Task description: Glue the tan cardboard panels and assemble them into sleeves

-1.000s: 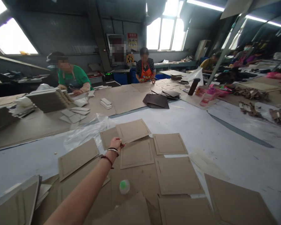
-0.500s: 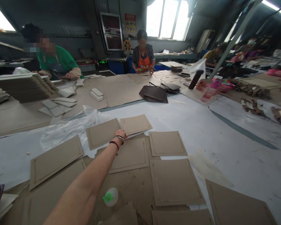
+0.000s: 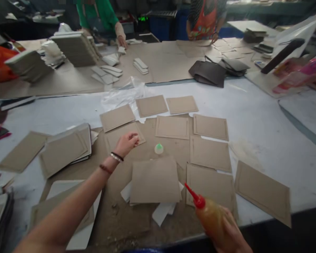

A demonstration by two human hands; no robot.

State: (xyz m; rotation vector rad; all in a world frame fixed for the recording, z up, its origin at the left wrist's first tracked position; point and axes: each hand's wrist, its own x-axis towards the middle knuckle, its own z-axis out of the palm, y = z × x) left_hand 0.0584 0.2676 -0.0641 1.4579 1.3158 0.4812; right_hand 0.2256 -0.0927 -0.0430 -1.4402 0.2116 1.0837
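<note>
My left hand [image 3: 127,142], with bracelets on the wrist, hovers over a grey-brown board [image 3: 112,140] on the left side of the work surface. Its fingers are curled in and nothing shows in them. At the lower right, my right hand [image 3: 230,228] is wrapped round a squeeze bottle [image 3: 212,219] of amber liquid, its red nozzle pointing up and left. A stack of plain boards [image 3: 155,181] lies in the middle, near the nozzle. Boards with a line round the edge, such as this one [image 3: 210,153], are spread around it.
A small round container with a green tip [image 3: 159,148] stands behind the stack. Clear plastic film [image 3: 123,93] and dark folded pieces [image 3: 208,73] lie farther back. Two people work across the table, one in a green top [image 3: 97,15], one in an orange apron [image 3: 205,21].
My left hand has drawn back from the far boards and come nearer, its fingers off them. The view has tilted down, and my right hand with the bottle has come into sight.
</note>
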